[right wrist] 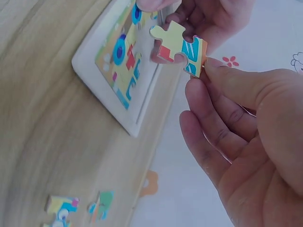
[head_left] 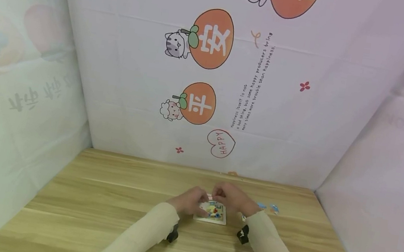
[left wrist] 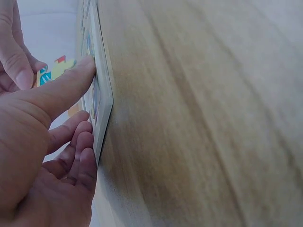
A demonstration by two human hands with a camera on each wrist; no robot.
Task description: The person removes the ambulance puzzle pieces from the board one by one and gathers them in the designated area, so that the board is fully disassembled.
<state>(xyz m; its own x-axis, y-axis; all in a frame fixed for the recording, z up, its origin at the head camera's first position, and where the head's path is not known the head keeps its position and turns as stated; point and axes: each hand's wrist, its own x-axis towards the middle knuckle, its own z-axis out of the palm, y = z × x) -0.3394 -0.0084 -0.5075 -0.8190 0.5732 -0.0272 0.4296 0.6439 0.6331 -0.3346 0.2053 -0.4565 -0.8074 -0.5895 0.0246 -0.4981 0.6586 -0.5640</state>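
Note:
A white-framed jigsaw puzzle board (head_left: pixel 211 221) lies flat on the wooden table, its picture partly filled with colourful pieces. My right hand (head_left: pixel 234 198) pinches a jigsaw piece (right wrist: pixel 173 39) between thumb and fingertips, above the board's far side. The piece is pale yellow with red and teal patches and is tilted in the air. My left hand (head_left: pixel 191 200) rests at the board's left side. Its thumb reaches over the picture, and its other fingers lie loosely bent by the frame (left wrist: pixel 104 106). In the head view both hands cover part of the board.
Right of the board lie loose jigsaw pieces (head_left: pixel 274 208), two of which show in the right wrist view, one yellow and blue (right wrist: pixel 61 208) and one green (right wrist: pixel 103 205). A printed white cloth (head_left: pixel 133 89) hangs behind the table (head_left: pixel 105 198), with white sheets at both sides.

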